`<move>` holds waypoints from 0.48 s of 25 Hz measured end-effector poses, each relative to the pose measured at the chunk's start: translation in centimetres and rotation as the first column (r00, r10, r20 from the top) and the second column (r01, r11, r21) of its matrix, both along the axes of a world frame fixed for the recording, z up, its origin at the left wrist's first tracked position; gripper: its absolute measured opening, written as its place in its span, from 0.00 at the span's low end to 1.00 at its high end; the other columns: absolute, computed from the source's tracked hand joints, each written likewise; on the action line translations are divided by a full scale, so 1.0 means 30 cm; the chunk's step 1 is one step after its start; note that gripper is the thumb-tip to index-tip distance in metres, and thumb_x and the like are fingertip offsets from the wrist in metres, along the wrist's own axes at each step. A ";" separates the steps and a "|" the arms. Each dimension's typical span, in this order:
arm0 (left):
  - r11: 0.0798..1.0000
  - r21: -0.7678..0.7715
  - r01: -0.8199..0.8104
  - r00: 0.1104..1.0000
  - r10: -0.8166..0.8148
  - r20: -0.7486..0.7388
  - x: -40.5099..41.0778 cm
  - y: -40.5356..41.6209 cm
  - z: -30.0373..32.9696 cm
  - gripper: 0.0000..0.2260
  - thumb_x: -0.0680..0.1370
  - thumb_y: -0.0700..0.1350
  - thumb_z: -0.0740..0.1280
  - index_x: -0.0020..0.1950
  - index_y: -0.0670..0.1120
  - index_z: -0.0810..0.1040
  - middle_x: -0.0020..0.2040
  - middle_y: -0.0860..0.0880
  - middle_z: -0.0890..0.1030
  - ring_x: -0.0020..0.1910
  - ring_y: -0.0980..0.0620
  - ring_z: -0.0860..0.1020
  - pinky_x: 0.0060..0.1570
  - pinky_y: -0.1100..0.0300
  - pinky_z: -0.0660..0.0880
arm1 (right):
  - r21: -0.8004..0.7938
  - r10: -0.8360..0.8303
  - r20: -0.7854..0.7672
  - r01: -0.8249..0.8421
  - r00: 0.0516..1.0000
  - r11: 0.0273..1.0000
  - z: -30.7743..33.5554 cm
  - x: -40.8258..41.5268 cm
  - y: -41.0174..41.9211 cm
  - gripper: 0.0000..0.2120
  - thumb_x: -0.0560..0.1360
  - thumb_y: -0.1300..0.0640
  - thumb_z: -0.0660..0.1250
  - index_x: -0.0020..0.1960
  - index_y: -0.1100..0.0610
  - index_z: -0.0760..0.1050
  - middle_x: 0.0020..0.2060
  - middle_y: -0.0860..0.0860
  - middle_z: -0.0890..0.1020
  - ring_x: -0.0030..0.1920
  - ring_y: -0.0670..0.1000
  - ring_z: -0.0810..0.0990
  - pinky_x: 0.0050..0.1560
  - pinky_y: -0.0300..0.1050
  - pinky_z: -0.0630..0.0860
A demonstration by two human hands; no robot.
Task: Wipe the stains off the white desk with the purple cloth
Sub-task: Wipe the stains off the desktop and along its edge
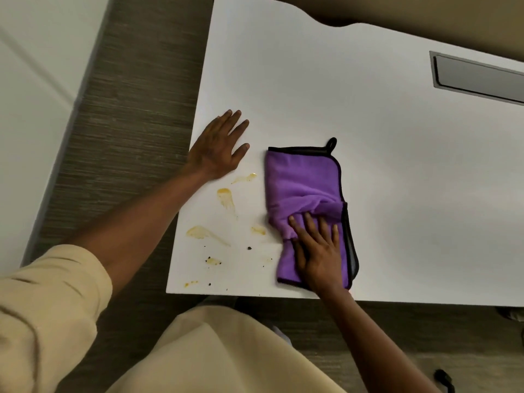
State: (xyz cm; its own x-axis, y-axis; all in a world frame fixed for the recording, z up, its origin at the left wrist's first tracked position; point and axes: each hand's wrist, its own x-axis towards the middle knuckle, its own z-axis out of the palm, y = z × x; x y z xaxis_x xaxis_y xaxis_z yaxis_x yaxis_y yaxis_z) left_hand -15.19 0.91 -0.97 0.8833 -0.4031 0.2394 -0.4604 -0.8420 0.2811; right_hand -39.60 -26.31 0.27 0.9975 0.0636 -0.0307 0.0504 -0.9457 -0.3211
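Note:
The purple cloth (303, 182), edged in black with a small hanging loop, lies folded on the white desk (382, 154) near its front edge. My right hand (317, 251) presses flat on the cloth's near end, fingers spread and bunching the fabric. My left hand (218, 146) rests flat and open on the desk's left edge, holding nothing. Several yellow-brown stains (226, 199) and dark crumbs (249, 248) mark the desk's front-left corner, between my two hands and left of the cloth.
A grey recessed cable tray (476, 78) sits in the desk at the far right. Grey carpet (127, 123) runs along the desk's left side, with a white wall beyond. A small dark object (443, 378) lies on the floor at bottom right.

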 end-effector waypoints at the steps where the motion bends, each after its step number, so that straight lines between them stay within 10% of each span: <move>1: 1.000 0.002 -0.001 1.000 0.001 -0.006 -0.001 0.001 0.004 0.26 0.84 0.55 0.59 0.79 0.45 0.68 0.80 0.42 0.66 0.80 0.42 0.64 0.79 0.46 0.61 | 0.016 -0.066 0.017 0.066 0.998 0.998 0.003 0.076 0.004 0.25 0.83 0.42 0.55 0.80 0.44 0.67 0.80 0.50 0.68 0.82 0.59 0.63 0.82 0.66 0.53; 12: 0.999 -0.025 0.041 0.992 -0.044 -0.119 -0.031 0.033 0.022 0.26 0.85 0.54 0.59 0.81 0.45 0.64 0.82 0.42 0.62 0.82 0.43 0.59 0.81 0.46 0.55 | 0.040 -0.083 -0.007 0.083 0.997 0.996 -0.006 -0.084 0.019 0.26 0.85 0.42 0.54 0.82 0.41 0.61 0.84 0.45 0.58 0.85 0.52 0.50 0.83 0.63 0.53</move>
